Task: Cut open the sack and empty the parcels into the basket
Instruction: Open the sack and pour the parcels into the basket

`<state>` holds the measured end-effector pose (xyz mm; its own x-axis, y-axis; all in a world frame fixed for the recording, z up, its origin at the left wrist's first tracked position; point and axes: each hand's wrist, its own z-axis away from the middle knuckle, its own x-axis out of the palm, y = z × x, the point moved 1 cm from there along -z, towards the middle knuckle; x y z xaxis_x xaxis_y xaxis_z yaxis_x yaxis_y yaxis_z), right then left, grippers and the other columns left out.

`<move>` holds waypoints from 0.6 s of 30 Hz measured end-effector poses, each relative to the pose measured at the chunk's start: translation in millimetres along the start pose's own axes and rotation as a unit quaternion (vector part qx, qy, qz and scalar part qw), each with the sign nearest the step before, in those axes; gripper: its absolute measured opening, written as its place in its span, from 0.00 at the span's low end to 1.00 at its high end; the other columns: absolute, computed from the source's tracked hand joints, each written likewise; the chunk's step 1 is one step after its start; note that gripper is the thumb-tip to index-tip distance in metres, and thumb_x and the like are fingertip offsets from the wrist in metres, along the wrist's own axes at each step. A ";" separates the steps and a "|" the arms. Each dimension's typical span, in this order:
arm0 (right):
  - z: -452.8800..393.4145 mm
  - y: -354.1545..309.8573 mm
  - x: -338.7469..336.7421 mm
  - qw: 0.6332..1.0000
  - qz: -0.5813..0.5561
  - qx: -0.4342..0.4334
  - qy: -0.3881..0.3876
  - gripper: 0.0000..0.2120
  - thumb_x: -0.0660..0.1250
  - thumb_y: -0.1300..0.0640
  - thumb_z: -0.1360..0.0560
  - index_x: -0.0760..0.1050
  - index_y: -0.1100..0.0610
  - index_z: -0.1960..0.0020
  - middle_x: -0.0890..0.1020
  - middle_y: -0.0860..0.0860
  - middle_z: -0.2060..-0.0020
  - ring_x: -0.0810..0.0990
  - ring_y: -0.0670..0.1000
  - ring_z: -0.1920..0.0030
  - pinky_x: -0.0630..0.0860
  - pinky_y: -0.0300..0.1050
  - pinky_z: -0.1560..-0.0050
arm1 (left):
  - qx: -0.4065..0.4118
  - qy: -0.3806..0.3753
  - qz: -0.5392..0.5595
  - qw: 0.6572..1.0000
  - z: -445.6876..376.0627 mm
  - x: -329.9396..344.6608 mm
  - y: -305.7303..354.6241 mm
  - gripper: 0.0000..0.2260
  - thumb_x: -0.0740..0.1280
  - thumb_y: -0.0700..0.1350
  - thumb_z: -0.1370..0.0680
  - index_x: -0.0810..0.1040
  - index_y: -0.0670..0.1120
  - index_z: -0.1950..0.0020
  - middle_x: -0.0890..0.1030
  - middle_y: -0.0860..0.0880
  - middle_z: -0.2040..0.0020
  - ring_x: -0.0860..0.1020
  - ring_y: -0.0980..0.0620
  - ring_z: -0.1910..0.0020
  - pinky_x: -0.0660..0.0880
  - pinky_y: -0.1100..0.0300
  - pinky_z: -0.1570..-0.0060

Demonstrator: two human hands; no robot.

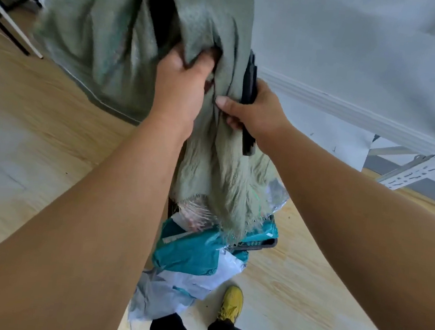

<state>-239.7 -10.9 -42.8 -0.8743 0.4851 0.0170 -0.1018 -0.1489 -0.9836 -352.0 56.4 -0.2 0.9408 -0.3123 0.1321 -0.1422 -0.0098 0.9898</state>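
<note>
I hold a grey-green woven sack (112,32) up in the air, its frayed cut mouth (224,192) hanging downward. My left hand (182,80) grips a bunched fold of the sack cloth. My right hand (254,107) pinches the sack too and also holds a black cutter (250,87) against it. Below the mouth lie teal parcels (188,253) and white and grey parcels (193,283), piled over a dark basket whose rim (261,243) shows at the right. A silvery parcel (277,195) peeks out beside the sack's mouth.
The floor is light wood (40,132). A white wall with a baseboard (338,105) runs at the right, with a perforated metal shelf frame (425,165) beside it. A white table with black legs (9,19) stands at the far left. My yellow shoe (232,303) is near the parcels.
</note>
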 end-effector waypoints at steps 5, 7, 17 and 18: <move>-0.5 16.5 5.0 0.994 0.071 0.082 -0.031 0.09 0.75 0.61 0.30 0.76 0.60 0.56 0.74 0.54 0.71 0.69 0.48 0.75 0.67 0.39 0.74 | -0.058 -0.018 -0.030 0.998 10.0 -14.3 -21.6 0.06 0.69 0.45 0.26 0.80 0.50 0.50 0.84 0.49 0.50 0.82 0.50 0.50 0.79 0.51 0.48; -1.1 20.8 8.0 0.995 0.058 0.082 0.002 0.07 0.74 0.62 0.30 0.76 0.59 0.56 0.74 0.53 0.71 0.69 0.49 0.75 0.67 0.38 0.75 | -0.051 -0.010 -0.073 0.996 10.5 -23.1 -24.6 0.08 0.69 0.49 0.26 0.79 0.52 0.48 0.83 0.54 0.51 0.81 0.59 0.54 0.77 0.61 0.56; 5.0 -2.3 41.9 0.994 0.099 -0.006 -0.043 0.08 0.74 0.61 0.30 0.75 0.55 0.60 0.76 0.47 0.71 0.73 0.39 0.77 0.71 0.36 0.71 | -0.165 -0.084 -0.298 0.937 59.7 -54.4 -92.9 0.29 0.74 0.51 0.31 0.69 0.46 0.34 0.78 0.46 0.40 0.78 0.46 0.43 0.76 0.48 0.42; 5.7 -7.2 45.0 0.994 0.095 -0.015 -0.051 0.08 0.74 0.61 0.30 0.75 0.55 0.60 0.77 0.47 0.71 0.74 0.39 0.76 0.71 0.36 0.70 | -0.163 -0.050 -0.300 0.938 52.0 -54.4 -90.5 0.26 0.73 0.52 0.29 0.71 0.44 0.35 0.79 0.45 0.42 0.78 0.44 0.44 0.77 0.47 0.44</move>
<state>-281.1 7.1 -34.0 -0.9202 0.3602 -0.1531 0.0828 -0.2032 -0.9756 -406.3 24.8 -99.8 0.7851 -0.4312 -0.4447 0.5215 0.0728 0.8501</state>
